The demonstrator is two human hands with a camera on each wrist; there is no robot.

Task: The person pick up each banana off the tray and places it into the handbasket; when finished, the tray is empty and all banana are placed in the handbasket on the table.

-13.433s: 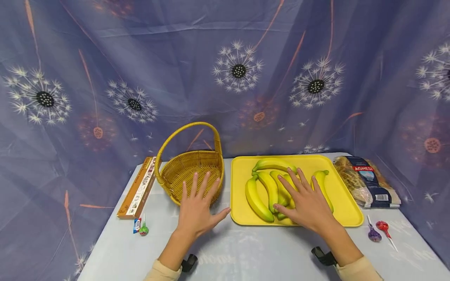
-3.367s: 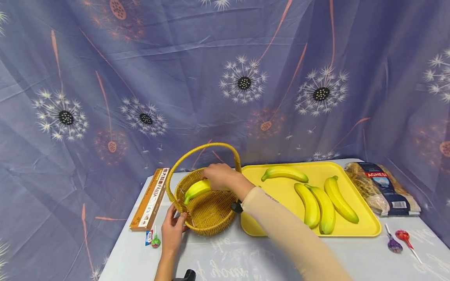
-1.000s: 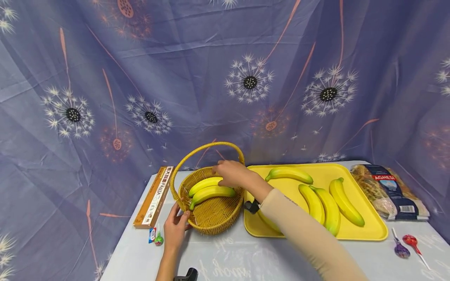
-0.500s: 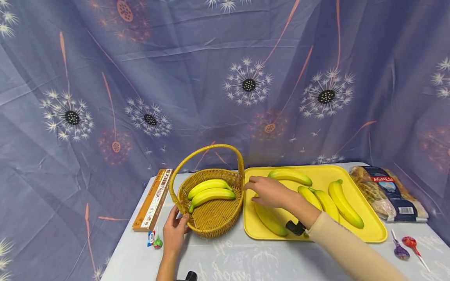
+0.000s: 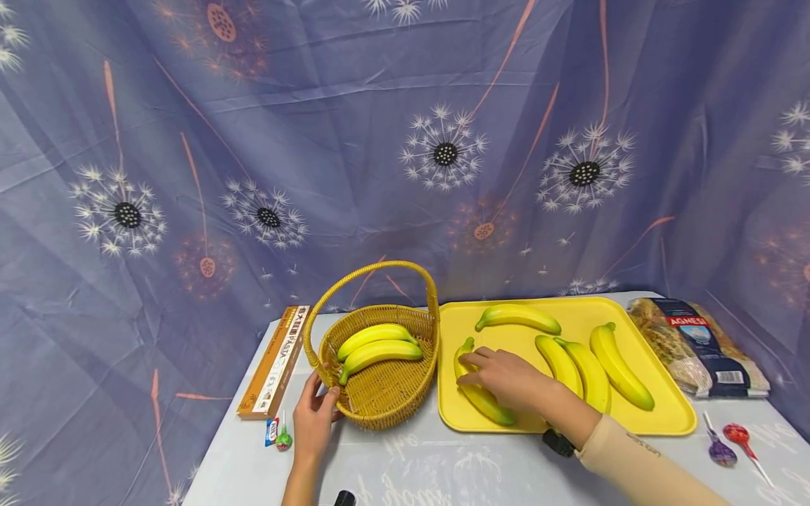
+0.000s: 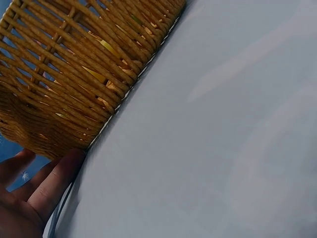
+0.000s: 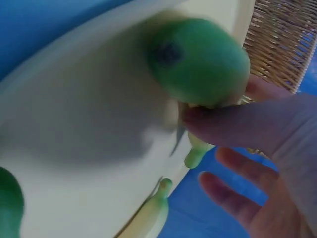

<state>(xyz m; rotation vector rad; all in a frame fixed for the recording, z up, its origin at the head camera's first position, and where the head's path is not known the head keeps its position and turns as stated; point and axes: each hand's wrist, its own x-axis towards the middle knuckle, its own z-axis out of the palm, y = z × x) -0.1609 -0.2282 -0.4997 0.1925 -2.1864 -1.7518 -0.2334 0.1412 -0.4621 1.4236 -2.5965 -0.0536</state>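
Held item: yellow curved banana (image 5: 482, 402) with greenish ends, smooth skin and a dark spot on its near tip, lying at a slant in the left part of the shallow yellow rectangular tray (image 5: 666, 416); can't tell whether it is clear of the tray floor. Right hand (image 5: 506, 379) is half closed, thumb on one side and fingertips on the other, pinching it and hiding its middle. Left hand (image 5: 314, 414) is partly curled, thumb and fingers about the left wall of the round golden-brown wicker basket (image 5: 392, 386). Two yellow bananas (image 5: 382, 351) lie side by side in it, and its tall arched handle (image 5: 405, 266) spans the top; its right side sits just beside the tray. Also on the tray: one banana along the back (image 5: 517, 318), two near the middle (image 5: 593, 376), one at the right (image 5: 620, 369); the right forearm partly covers the middle ones. Around: brown-and-white pasta box (image 5: 275, 365), blue-and-red candy wrapper (image 5: 271, 431) and green lollipop (image 5: 283, 441) at left; clear-and-navy pasta bag (image 5: 699, 348), purple lollipop (image 5: 721, 451) and red lollipop (image 5: 736, 433) at right; purple dandelion-print cloth (image 5: 354, 176) behind.
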